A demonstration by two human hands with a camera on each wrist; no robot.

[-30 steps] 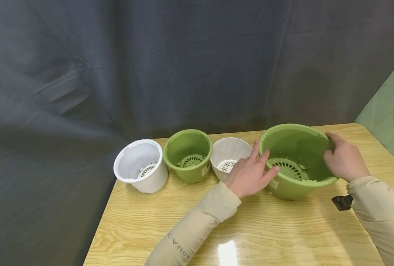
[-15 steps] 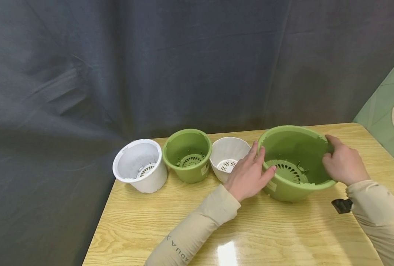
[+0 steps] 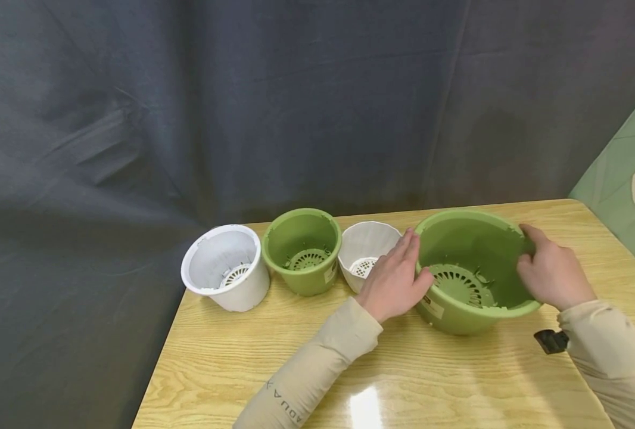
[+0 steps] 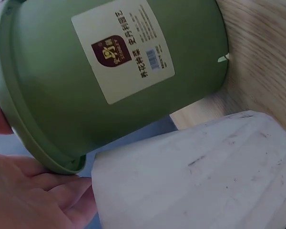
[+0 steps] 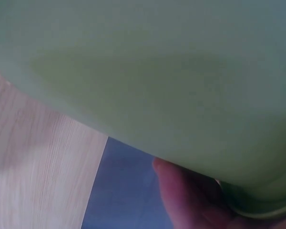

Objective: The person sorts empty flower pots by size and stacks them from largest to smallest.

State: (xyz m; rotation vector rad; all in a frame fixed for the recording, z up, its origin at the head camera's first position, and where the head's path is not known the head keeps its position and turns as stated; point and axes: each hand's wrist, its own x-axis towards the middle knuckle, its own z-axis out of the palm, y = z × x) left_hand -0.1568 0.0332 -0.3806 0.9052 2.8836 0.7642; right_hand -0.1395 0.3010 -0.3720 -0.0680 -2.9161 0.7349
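Tilting now, the big green plastic pot (image 3: 473, 271) tips toward me on the wooden table (image 3: 414, 381); my left hand (image 3: 395, 280) and right hand (image 3: 553, 274) grasp opposite rim sides, pot squarely between them.

the large green pot (image 4: 109, 71) carries a pale sticker (image 4: 124, 50) on its outer wall, with a dark red emblem bearing white chinese characters, lines of small chinese print beside it that are too fine to read, and a small blue barcode. the beige sleeve (image 3: 307, 381) of the left arm shows dark letters reading "aqua x".
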